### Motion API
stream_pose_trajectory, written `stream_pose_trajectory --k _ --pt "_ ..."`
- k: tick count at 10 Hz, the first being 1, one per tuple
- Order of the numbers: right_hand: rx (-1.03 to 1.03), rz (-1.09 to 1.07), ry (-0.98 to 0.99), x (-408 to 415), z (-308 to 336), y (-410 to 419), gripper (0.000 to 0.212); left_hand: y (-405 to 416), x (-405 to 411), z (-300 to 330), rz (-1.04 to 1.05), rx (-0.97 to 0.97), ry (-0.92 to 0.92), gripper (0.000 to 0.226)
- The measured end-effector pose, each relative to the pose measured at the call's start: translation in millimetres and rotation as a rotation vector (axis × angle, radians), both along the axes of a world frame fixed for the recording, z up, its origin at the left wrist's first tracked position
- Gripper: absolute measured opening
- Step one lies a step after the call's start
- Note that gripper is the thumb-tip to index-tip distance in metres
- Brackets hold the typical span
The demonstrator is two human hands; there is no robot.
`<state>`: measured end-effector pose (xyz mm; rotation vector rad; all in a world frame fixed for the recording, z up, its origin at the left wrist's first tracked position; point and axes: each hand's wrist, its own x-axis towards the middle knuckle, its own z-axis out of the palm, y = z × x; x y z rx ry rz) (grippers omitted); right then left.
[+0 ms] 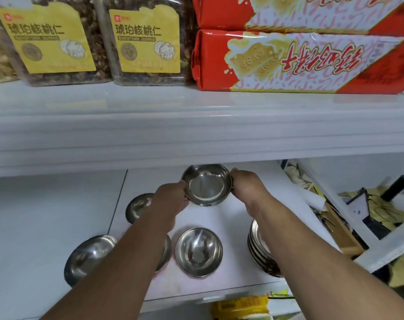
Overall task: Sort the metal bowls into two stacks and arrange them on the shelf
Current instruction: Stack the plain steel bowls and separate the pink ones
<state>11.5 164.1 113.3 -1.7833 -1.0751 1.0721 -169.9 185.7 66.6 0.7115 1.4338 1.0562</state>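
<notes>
Both my hands hold one metal bowl (206, 184) by its rim, just under the edge of the upper shelf. My left hand (171, 199) grips its left side and my right hand (248, 183) grips its right side. Below it on the white lower shelf (231, 227) lie loose metal bowls: one at the middle front (198, 251), one at the back left (137, 206), a large one at the front left (88, 256), and one mostly hidden under my left forearm (166, 252). A stack of bowls (260, 252) stands at the right, partly behind my right forearm.
The upper shelf (196, 125) overhangs the bowls and carries two walnut snack boxes (145, 40) and red biscuit packs (300, 61). Clutter of paper and dark items (362, 209) fills the compartment to the right. Yellow packets (242, 306) lie below the shelf's front edge.
</notes>
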Motion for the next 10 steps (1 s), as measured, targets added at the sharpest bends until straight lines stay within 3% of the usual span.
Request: stream_pose_trajectory --k 2,5,8,10 --pt "0.077 -0.054 -0.052 47.2 21.6 -37.7 0.033 -26.8 41.6 17.8 -0.039 0.081 -0.068 0.015" --pt "0.118 -0.067 0.057 127.5 23.1 -100.6 0.015 -97.2 111.0 33.5 -0.072 0.147 -0.019 0.008" --pt "0.055 -0.026 0.088 182.3 -0.7 -145.2 0.033 -149.0 165.6 23.7 -0.117 0.071 0.102 0.011" --pt "-0.035 0.045 0.031 186.9 -7.6 -159.1 0.038 -161.9 174.8 23.6 -0.17 0.005 0.299 0.013"
